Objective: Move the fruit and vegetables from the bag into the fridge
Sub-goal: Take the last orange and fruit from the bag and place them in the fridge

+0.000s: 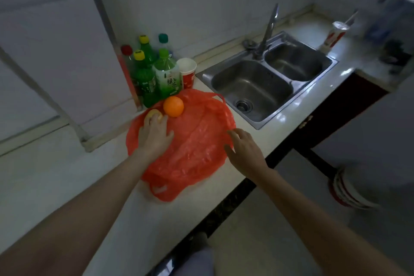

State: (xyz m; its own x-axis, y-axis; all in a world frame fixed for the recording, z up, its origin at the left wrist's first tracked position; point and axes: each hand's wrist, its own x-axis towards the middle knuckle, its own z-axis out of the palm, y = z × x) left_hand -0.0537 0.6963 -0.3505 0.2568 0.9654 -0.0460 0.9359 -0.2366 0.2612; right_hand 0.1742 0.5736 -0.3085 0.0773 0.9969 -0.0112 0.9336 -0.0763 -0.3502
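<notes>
A red plastic bag (195, 141) lies flattened on the white counter. An orange (173, 106) rests on the bag's far left part. Just left of it sits a yellow fruit (150, 114), partly covered by my left hand (154, 133), whose fingers curl over it. My right hand (245, 147) hovers with spread fingers at the bag's right edge and holds nothing. No fridge is in view.
Several green drink bottles (154, 74) and a red-and-white paper cup (187, 73) stand behind the bag by the wall. A steel double sink (253, 87) with a tap lies to the right. Another cup (335, 34) stands past the sink. The counter's front edge (235, 192) runs diagonally.
</notes>
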